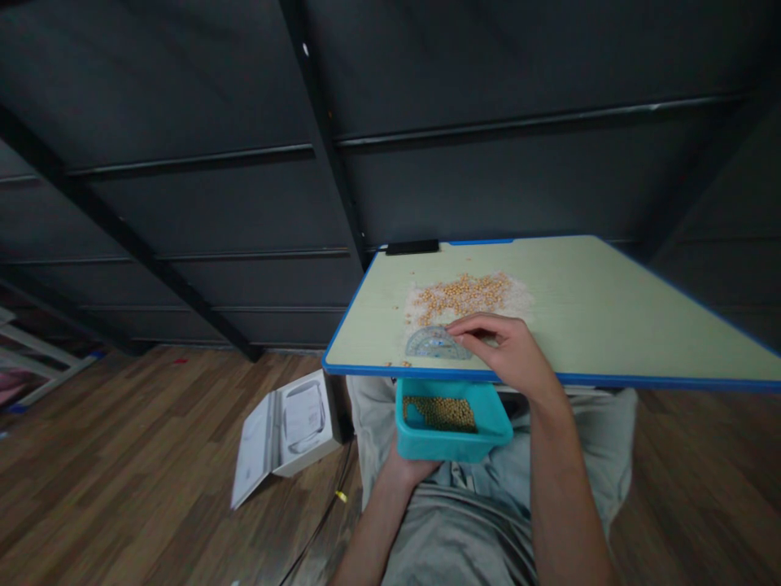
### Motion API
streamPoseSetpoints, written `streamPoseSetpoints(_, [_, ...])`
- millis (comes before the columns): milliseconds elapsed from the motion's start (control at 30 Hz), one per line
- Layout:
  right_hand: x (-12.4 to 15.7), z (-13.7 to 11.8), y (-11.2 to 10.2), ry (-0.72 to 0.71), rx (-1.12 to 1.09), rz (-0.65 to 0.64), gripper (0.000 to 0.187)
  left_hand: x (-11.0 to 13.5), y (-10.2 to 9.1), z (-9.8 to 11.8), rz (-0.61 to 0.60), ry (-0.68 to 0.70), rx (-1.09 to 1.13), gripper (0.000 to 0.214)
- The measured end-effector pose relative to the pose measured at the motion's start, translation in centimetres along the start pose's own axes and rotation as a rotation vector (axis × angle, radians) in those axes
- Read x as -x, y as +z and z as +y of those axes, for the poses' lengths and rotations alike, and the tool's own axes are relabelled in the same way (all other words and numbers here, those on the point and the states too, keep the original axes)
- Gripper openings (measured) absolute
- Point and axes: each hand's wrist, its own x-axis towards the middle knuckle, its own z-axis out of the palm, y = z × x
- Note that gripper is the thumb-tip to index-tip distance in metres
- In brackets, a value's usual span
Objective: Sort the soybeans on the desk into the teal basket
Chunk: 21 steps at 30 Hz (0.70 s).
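Note:
My right hand (506, 352) rests on the pale green table (610, 309) near its front edge, fingers closed on a clear plastic protractor (436, 343) that stands on the tabletop. Just beyond the protractor lies a spread of yellow beans mixed with white rice (467, 295). My left hand (410, 467) is below the table edge, gripping the underside of a teal plastic box (452, 425) with yellow beans in its bottom. The box sits directly under the table's blue rim, below the protractor.
A few stray beans lie at the table's front edge (396, 364). An open white box (284, 427) lies on the wooden floor to the left, with a cable (333, 505) beside it. Dark wall panels rise behind the table. My legs are under the table.

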Motion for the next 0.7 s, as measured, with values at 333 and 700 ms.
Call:
streamPoseSetpoints(333, [0.1, -0.9, 0.4, -0.069, 0.033, 0.196, 0.016, 0.7, 1.6, 0.5, 0.01, -0.002, -0.056, 0.039])
streamPoseSetpoints(700, [-0.5, -2.8, 5.2, -0.138, -0.024, 0.217, 0.022, -0.6, 2.1, 0.2, 0.026, 0.01, 0.132, 0.039])
